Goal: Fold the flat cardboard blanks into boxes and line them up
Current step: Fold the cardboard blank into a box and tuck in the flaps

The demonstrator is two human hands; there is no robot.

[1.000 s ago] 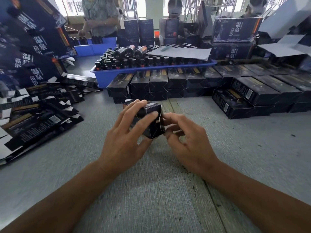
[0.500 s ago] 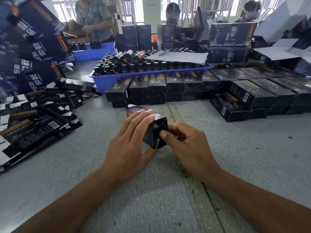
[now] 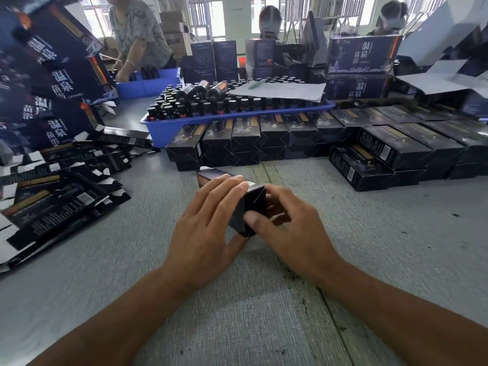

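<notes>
Flat blanks (image 3: 55,191) fanned out on the table (image 3: 383,247) far left. Centre: left hand (image 3: 203,228) grasps the box (image 3: 245,207), fingers curled over its top; the box sits low over the table, near end toward camera, with right hand (image 3: 287,228) thumb pressing the end flap and its other fingers curled behind the box. Behind: blue tray (image 3: 169,130) of bottles; finished boxes (image 3: 264,143) lined up, two high, running to the right.
</notes>
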